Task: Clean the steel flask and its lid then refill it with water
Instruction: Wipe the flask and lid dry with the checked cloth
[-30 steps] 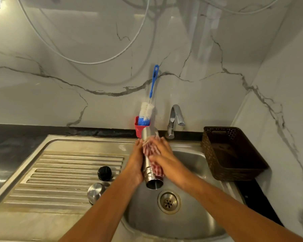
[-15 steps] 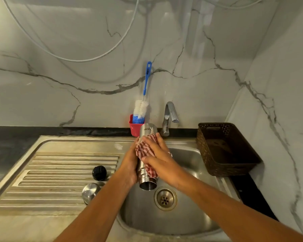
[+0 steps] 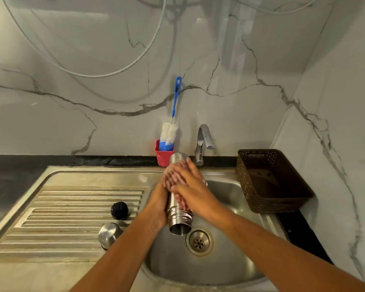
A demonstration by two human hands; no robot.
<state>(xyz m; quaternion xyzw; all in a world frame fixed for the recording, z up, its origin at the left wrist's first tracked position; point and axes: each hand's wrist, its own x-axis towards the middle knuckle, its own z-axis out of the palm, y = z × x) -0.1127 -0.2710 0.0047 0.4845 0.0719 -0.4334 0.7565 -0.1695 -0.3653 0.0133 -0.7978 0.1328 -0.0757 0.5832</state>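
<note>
Behind, brush [image 3: 168, 133] in cup [image 3: 161, 158], cloth [image 3: 173, 178] on flask [image 3: 178, 218]

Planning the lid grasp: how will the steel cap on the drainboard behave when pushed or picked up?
The steel cap looks polished and domed, so fingers would probably slip on top; grip the sides. It seems to sit rim down on the ridged drainboard, so a push likely slides it rather than rolls it. Rigid, probably light.
</note>
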